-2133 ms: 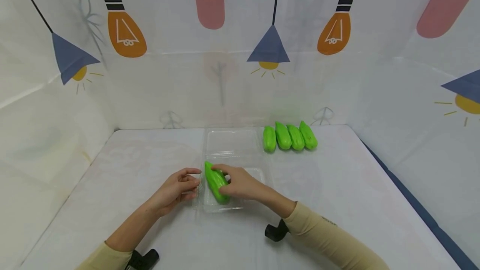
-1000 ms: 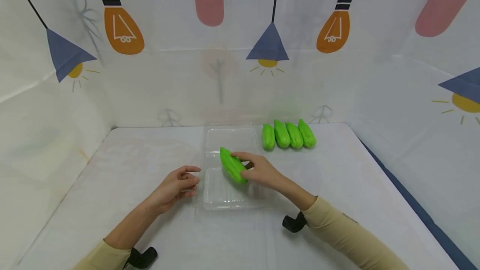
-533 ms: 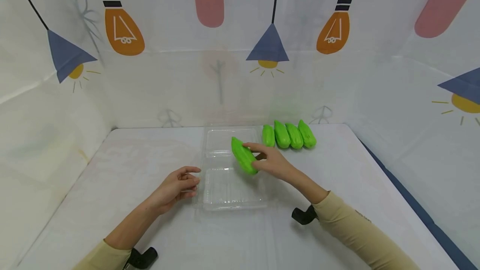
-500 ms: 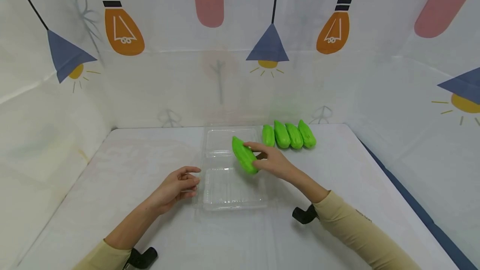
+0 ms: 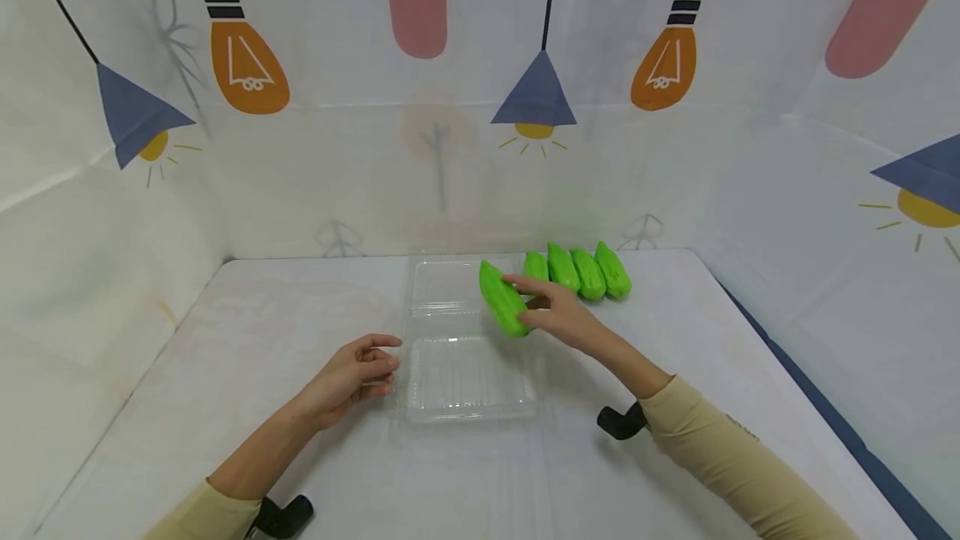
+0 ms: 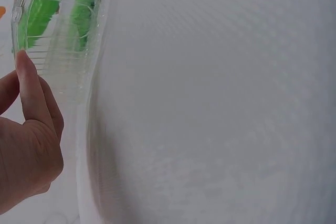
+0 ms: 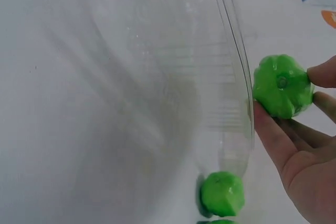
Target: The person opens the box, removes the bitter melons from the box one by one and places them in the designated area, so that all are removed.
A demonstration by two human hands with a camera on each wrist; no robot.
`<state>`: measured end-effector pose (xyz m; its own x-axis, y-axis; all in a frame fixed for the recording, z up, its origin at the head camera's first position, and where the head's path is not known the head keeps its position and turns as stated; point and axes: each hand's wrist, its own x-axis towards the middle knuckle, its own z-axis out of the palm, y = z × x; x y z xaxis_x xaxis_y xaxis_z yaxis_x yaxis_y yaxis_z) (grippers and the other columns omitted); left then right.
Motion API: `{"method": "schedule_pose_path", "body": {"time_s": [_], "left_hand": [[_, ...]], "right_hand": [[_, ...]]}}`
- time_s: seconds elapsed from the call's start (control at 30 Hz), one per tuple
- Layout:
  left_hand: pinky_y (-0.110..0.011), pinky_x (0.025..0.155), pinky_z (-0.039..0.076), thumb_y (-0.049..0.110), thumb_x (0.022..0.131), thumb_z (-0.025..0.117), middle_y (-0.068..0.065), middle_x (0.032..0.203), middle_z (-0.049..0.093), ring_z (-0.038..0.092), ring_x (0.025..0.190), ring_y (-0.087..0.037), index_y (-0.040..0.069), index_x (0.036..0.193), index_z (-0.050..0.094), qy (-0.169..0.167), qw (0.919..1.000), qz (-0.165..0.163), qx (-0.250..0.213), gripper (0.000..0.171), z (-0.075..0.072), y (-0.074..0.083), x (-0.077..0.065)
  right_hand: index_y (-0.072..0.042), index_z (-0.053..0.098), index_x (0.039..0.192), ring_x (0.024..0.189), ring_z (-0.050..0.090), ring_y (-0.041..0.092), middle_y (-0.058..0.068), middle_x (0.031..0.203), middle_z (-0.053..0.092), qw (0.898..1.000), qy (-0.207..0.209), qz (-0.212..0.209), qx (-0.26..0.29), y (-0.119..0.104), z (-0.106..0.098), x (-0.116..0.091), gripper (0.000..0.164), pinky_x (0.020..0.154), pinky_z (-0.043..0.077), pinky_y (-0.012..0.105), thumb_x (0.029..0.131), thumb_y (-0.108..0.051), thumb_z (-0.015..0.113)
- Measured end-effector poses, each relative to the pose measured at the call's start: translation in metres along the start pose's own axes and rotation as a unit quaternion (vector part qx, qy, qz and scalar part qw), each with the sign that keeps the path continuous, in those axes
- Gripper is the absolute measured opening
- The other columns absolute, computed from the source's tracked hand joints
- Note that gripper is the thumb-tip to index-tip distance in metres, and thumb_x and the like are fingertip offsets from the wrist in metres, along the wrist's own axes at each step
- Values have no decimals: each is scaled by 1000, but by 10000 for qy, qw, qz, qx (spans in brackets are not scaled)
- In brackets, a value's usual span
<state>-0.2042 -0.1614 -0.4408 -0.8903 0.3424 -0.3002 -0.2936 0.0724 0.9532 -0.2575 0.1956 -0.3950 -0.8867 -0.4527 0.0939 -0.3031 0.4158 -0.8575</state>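
Note:
My right hand holds a bright green ribbed gourd between thumb and fingers, raised above the right side of a clear plastic clamshell box. In the right wrist view, the blunt lobed end of the gourd faces the camera. The box lies with its lid folded back, away from me. Beside its left edge is my left hand, fingers loosely bent. A fingertip appears at the box rim in the left wrist view; I cannot tell whether it touches.
Several similar green gourds lie in a row at the back of the white table, right of the lid. A printed white curtain rises behind. A black wrist camera hangs under the right forearm.
The gourd, low inside the box at first, has been lifted by my right hand and carried away from me and to the right. My left hand has stayed in place.

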Motion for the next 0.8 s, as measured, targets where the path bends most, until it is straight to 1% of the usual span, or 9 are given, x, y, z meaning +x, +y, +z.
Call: {"method": "schedule_pose_path", "body": {"time_s": [0.17, 0.33, 0.53, 0.73, 0.8], "left_hand": [[-18, 67, 58, 16, 98, 64, -1, 93, 58, 60, 74, -6, 0, 145, 37, -6, 10000, -4, -41, 56, 0, 0, 0], [-18, 68, 58, 15, 98, 64, -1, 93, 57, 60, 74, -6, 0, 144, 37, -22, 10000, 10, -48, 56, 0, 0, 0], [-19, 69, 58, 15, 98, 64, 0, 93, 58, 60, 75, -6, 1, 144, 37, 6, 10000, 0, -50, 55, -1, -1, 1], [-19, 69, 59, 16, 97, 64, 1, 93, 58, 60, 76, -7, 1, 144, 38, -3, 10000, 7, -44, 56, -1, -2, 1], [-19, 69, 59, 16, 97, 64, 1, 93, 58, 60, 76, -7, 1, 144, 38, 7, 10000, 5, -25, 56, -1, -2, 1]], "right_hand": [[-20, 52, 145, 123, 60, 33, 9, 149, 51, 9999, 103, 123, -56, 1, -10, -2, 59, 94, 56, 40, 89, -14, 67], [-20, 51, 145, 120, 61, 34, 14, 148, 51, 9995, 238, 200, -58, 5, -17, -3, 59, 90, 57, 37, 89, -15, 67], [-18, 50, 146, 122, 59, 39, 21, 148, 48, 9993, 239, 292, 85, 6, -23, -5, 60, 88, 58, 38, 89, -14, 66], [-18, 49, 147, 124, 58, 40, 23, 149, 47, 9982, 347, 485, -103, 3, -34, -7, 59, 89, 58, 41, 91, -18, 66], [-17, 48, 147, 124, 58, 40, 24, 149, 46, 9980, 368, 508, -67, 4, -39, -8, 59, 90, 58, 42, 91, -18, 66]]}}
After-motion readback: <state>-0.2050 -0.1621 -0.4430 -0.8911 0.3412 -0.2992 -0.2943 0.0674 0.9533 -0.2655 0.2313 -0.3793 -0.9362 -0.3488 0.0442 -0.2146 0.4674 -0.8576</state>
